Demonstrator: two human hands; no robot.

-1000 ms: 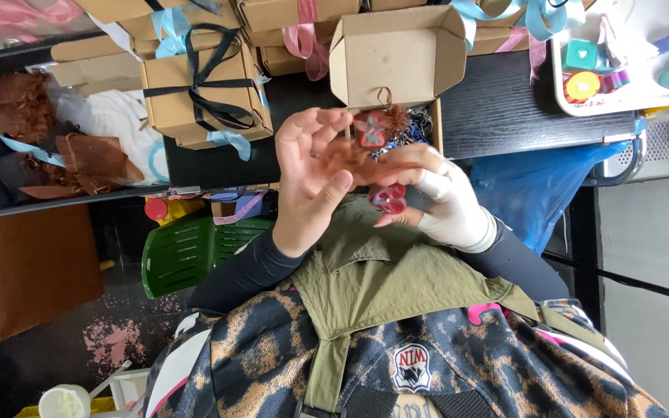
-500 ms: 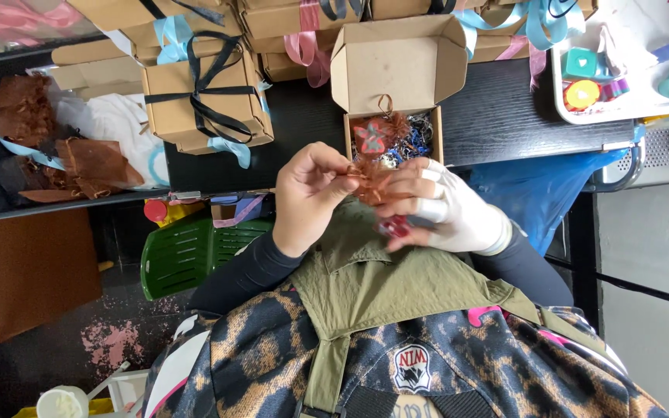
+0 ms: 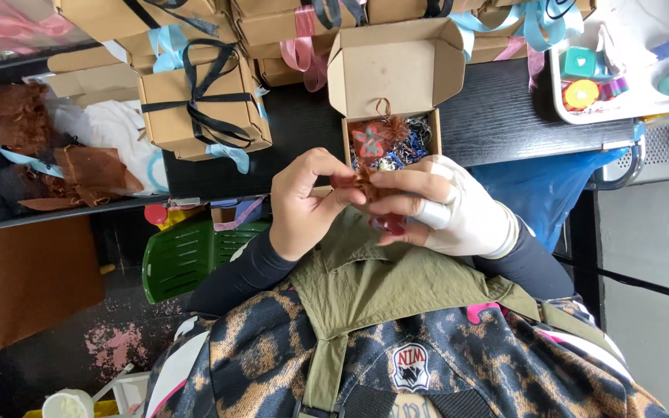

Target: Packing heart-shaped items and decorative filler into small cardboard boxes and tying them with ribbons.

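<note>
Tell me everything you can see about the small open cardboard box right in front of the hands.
The small open cardboard box is plain brown card with a hinged lid flipped back and its side flaps standing out. It sits on the dark table, among closed boxes tied with ribbon. Inside lie shredded paper in blue, black and white, a red piece with a pale flower shape and a small brown pouch. The left hand and right hand work a brown scrap just at its near edge; whether they touch it is unclear.
</note>
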